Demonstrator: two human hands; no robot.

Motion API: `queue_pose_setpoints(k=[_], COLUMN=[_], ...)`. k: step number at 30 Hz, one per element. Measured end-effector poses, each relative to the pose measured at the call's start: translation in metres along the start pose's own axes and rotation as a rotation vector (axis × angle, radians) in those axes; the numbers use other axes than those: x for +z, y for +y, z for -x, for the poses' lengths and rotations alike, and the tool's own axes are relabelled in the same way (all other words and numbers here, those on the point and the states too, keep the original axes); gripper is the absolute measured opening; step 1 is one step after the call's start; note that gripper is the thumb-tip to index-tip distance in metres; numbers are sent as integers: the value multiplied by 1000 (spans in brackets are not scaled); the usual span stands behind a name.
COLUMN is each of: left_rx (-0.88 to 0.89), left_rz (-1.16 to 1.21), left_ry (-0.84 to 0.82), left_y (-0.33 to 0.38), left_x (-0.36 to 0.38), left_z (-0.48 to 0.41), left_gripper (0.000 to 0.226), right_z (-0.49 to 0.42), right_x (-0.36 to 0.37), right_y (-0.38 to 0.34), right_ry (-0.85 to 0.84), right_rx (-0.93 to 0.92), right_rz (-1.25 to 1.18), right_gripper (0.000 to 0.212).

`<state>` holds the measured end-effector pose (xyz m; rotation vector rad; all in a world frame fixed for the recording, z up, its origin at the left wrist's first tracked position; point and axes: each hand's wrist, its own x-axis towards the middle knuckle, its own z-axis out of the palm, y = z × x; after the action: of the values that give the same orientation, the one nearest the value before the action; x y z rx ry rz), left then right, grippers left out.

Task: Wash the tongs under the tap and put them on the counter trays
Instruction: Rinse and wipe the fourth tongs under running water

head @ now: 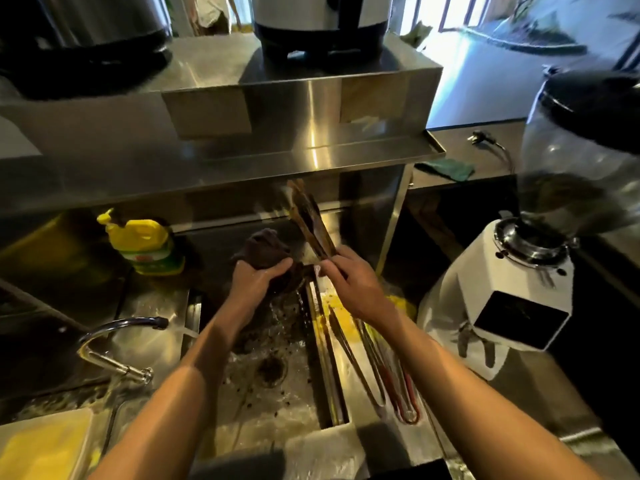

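**Holding tongs up over the sink, with a cloth in the other hand**

The right hand point(349, 284) is closed on a pair of tongs point(308, 216). The fingers point(334, 263) and thumb pinch them near one end. The rest of the tongs sticks up and away from the fingers. They look blurry, so I cannot tell how clean they are.

The left hand point(258, 277) sits just beside the right fingers. Its fingers are curled tight round a dark cloth point(265, 245). I think the cloth is for rubbing the tongs, and that is why the two hands are so close.

Both hands are above the sink point(242, 393), so drips fall in. The tap point(117, 329) is well off to the left of the left hand. Water seems to run from it.

Below the right fingers, more tongs point(358, 362) lie flat on the tray point(362, 410) beside the sink. I guess those are either done or waiting.

A yellow soap bottle point(145, 245) stands to the left of the left fingers. A white grinder point(509, 299) stands well to the right of the right hand.
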<state>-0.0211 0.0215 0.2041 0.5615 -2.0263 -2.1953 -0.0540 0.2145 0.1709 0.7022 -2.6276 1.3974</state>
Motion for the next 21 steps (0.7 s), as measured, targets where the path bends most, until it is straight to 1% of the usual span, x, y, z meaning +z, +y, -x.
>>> queue_pose_setpoints(k=[3,6,9,12,17,21], left_rx=[-10,-10,37,47,12,47], left_rz=[18,51,31,-3,-7,-81], left_ry=[-104,-182,-269,-311,-416,-536], left_y=[4,9,13,10,3,3], left_x=[2,9,23,36,60,87], left_z=[6,12,15,16,30,48], left_gripper=[30,31,29,31,28,24], right_z=[10,23,35,55,91,120], right_x=[-6,-12,-23,-37,-53,-72], right_y=[-8,-17,-25,-26,-19,-24], right_ry=[48,151,201,192,275,393], right_rx=[34,33,31,111,225,238], right_rz=[0,8,42,85,80,91], right_gripper=[31,26,26,33,34,27])
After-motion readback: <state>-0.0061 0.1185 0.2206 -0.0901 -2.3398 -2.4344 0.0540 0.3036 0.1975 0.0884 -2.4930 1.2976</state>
